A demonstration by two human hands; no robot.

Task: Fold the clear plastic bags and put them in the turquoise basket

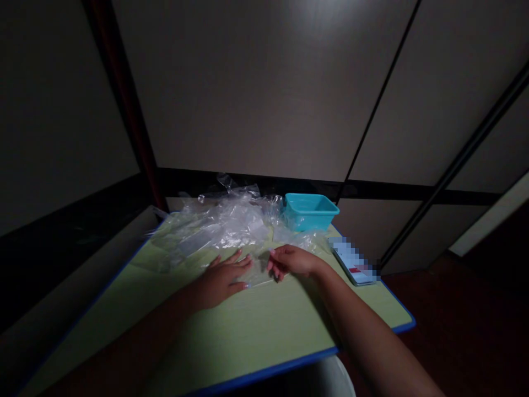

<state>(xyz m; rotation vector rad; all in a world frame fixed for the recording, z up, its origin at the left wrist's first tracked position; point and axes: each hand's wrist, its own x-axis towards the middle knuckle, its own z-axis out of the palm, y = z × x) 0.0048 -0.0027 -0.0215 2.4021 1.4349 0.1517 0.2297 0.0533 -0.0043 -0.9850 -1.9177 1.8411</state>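
Note:
My left hand lies flat with its fingers spread, pressing on a clear plastic bag on the table. Just right of it, my right hand is closed, thumb and curled fingers together at the right edge of that bag. The bag is thin and see-through, so its outline is faint. Beyond both hands spreads a loose heap of crumpled clear plastic bags. More clear plastic lies just behind my right hand.
A turquoise plastic basket stands at the far right of the pale green table, which has a blue edge. A phone lies near the right edge. Cabinet panels rise behind. A whitish round object shows below the front edge.

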